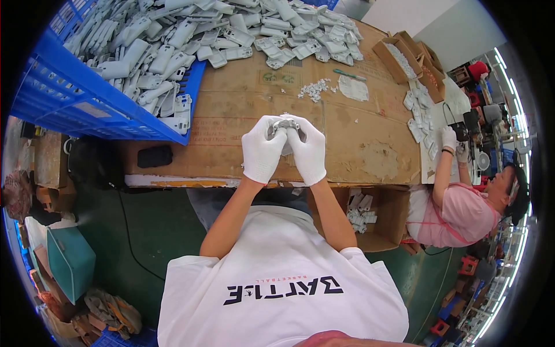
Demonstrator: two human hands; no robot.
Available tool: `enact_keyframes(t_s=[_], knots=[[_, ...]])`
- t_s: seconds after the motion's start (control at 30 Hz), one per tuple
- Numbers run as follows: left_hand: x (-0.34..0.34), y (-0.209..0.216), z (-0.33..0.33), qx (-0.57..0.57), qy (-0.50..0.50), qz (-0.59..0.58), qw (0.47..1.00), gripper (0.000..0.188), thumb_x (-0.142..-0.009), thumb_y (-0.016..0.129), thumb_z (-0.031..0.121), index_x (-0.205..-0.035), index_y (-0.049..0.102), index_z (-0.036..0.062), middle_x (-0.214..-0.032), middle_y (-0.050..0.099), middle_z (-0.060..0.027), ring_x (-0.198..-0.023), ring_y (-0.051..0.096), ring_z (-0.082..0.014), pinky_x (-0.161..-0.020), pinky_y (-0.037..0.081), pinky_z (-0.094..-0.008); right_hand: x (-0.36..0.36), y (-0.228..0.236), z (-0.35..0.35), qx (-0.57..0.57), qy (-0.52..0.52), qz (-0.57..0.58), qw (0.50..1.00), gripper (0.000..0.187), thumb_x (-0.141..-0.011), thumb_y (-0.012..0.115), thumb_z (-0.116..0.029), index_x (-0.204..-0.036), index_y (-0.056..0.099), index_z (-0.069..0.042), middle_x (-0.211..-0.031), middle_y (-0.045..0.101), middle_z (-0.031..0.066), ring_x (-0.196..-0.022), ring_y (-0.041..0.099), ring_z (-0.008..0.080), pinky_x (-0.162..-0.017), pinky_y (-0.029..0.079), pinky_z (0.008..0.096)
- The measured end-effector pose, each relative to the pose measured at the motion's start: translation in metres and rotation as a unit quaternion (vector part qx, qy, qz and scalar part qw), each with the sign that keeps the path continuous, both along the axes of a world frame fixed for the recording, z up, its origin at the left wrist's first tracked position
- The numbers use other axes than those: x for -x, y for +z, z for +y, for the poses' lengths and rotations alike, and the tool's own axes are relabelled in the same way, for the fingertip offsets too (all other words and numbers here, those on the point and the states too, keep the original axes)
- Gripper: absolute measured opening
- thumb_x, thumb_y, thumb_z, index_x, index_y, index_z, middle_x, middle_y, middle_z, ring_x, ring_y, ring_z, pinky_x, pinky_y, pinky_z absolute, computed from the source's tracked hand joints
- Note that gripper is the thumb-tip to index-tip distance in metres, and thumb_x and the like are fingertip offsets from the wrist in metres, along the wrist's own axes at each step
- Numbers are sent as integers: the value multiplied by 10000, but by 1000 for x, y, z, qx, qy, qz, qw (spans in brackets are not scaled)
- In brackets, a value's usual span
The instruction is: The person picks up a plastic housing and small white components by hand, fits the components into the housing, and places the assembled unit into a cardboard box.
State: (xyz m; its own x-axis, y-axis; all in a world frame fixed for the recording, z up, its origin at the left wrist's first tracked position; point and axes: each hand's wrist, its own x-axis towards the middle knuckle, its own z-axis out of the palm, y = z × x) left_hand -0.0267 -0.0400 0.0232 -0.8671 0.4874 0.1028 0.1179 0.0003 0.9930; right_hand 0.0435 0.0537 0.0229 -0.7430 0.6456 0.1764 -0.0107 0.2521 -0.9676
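Both of my hands wear white gloves and meet over the front part of the cardboard-covered table. Between them is a small light grey plastic housing, mostly hidden by the fingers. My left hand is closed on its left side, and my right hand grips its right side. The thumbs press together near the middle of the piece. Beyond my hands lies a small pile of tiny white parts. A big heap of similar grey plastic housings covers the far side of the table.
A blue crate full of housings stands at left, near a black phone-like object. A green-handled tool lies by a white paper. Cardboard boxes stand far right. A co-worker in pink works at right. Below the table edge sits an open carton.
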Motion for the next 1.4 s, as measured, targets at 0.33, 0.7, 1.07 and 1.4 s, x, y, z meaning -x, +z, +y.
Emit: enact_keyframes(t_s=[0.33,0.7,1.07,1.4], knots=[[0,3,-5,-17,-29,-26,999,98,-885,628,-6,-960,689,-22,-806,672,-8,-761,566,-26,-672,480,-218,-3,-2,-5,17,-12,32,999,146,-895,593,30,-1020,665,9,-895,684,48,-825,605,74,-742,493,231],[0,12,-11,8,-44,57,997,126,-894,670,40,-1008,695,-10,-819,717,-56,-754,614,-40,-677,509,-241,-6,7,-7,36,-6,32,999,168,-876,580,35,-1025,657,14,-899,684,57,-827,609,79,-760,496,237],[-4,6,-4,-63,-53,0,997,76,-917,636,41,-973,678,11,-771,690,-75,-701,605,-67,-652,489,-249,-23,19,-20,-38,-28,4,999,312,-906,571,32,-1202,648,-31,-1032,676,78,-857,606,107,-752,502,259],[-1,17,-3,7,-68,89,994,151,-844,618,26,-976,689,35,-743,673,-96,-642,623,-88,-624,502,-254,-21,19,-27,-111,-122,-6,986,248,-948,584,-19,-1180,670,-30,-961,683,50,-765,561,93,-694,466,243]])
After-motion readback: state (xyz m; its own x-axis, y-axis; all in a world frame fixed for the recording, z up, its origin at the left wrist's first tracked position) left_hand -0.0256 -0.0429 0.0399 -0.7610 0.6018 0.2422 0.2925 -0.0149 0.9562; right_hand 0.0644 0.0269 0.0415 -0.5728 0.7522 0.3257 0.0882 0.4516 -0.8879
